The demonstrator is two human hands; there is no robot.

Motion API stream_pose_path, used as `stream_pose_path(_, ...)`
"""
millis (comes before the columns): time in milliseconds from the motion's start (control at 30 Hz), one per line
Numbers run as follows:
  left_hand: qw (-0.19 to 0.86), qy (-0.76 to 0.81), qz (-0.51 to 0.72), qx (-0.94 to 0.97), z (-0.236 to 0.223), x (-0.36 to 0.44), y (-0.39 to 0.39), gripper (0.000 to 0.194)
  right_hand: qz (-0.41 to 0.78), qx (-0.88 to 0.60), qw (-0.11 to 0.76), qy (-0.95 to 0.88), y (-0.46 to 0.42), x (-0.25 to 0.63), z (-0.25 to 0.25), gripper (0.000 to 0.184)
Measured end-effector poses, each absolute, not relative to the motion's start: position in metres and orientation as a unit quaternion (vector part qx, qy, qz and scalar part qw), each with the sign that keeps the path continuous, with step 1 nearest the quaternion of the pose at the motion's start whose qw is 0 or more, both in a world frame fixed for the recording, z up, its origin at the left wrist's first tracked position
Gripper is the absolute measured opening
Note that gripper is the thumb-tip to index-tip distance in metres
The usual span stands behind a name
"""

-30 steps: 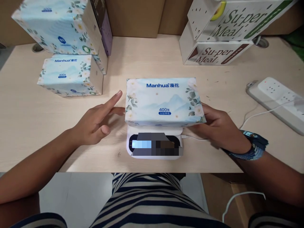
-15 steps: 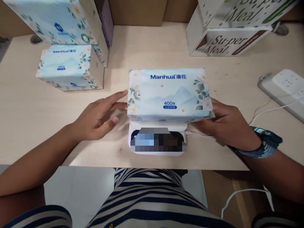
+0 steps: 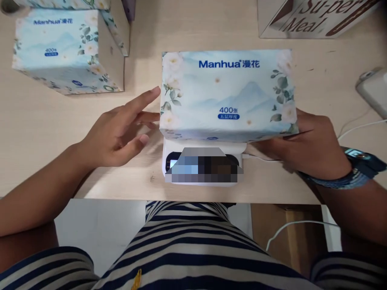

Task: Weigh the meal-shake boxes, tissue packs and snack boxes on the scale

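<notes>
A light-blue "Manhua" tissue pack (image 3: 226, 92) sits over a small white scale (image 3: 169, 151) at the desk's front edge, hiding most of it. My left hand (image 3: 117, 133) is open, its fingers spread, and the fingertips reach the pack's left end. My right hand (image 3: 314, 145) is wrapped round the pack's right end, with the fingers hidden beneath and behind it. I cannot tell whether the pack rests on the scale or hangs just above it.
Another Manhua tissue pack (image 3: 66, 48) lies at the back left, with more stacked behind it. A "Su-per Meal" carton (image 3: 311, 20) stands at the back right. A white power strip (image 3: 373, 88) and cable (image 3: 359, 127) lie on the wooden desk (image 3: 45, 121) to the right.
The view has dropped and closed in. The tissue pack now looks larger against the scale, as if raised towards me. Both hands keep their places at its ends.
</notes>
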State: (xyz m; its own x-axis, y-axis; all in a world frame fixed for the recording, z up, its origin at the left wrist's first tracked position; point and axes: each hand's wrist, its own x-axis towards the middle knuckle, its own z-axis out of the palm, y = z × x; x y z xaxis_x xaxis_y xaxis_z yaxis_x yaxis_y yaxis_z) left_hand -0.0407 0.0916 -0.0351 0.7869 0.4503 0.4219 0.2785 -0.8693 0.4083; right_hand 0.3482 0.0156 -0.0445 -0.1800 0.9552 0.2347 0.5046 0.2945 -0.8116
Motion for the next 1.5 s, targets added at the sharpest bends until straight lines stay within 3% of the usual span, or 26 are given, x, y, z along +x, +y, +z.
stream_pose_path(533, 0.218, 0.198, 0.281, 0.913, -0.050, -0.046, 0.096, 0.073, 0.238, -0.500, 0.361, -0.751, 0.016, 0.358, -0.050, 0.013)
stream_pose_path(767, 0.215, 0.182, 0.286, 0.916, -0.056, -0.046, 0.099, 0.078, 0.089, -0.509, 0.201, -0.832, 0.025, 0.374, -0.055, 0.038)
stream_pose_path(867, 0.225, 0.183, 0.279, 0.915, -0.055, -0.044, 0.097, 0.079, 0.035, -0.498, 0.172, -0.849, 0.029, 0.379, -0.057, 0.042)
stream_pose_path(1133, 0.182, 0.202, 0.308, 0.912, -0.055, -0.040, 0.089, 0.071, -0.059, -0.397, 0.188, -0.896, 0.038, 0.379, -0.059, 0.043)
stream_pose_path(1300, 0.111, 0.221, 0.298, 0.922, -0.053, -0.035, 0.083, 0.076, -0.175, -0.297, 0.196, -0.918, 0.045, 0.377, -0.054, 0.046)
stream_pose_path(1500, 0.045, 0.196, 0.316, 0.927, -0.036, -0.028, 0.082, 0.076, -0.192, -0.268, 0.222, -0.918, 0.047, 0.365, -0.047, 0.041)
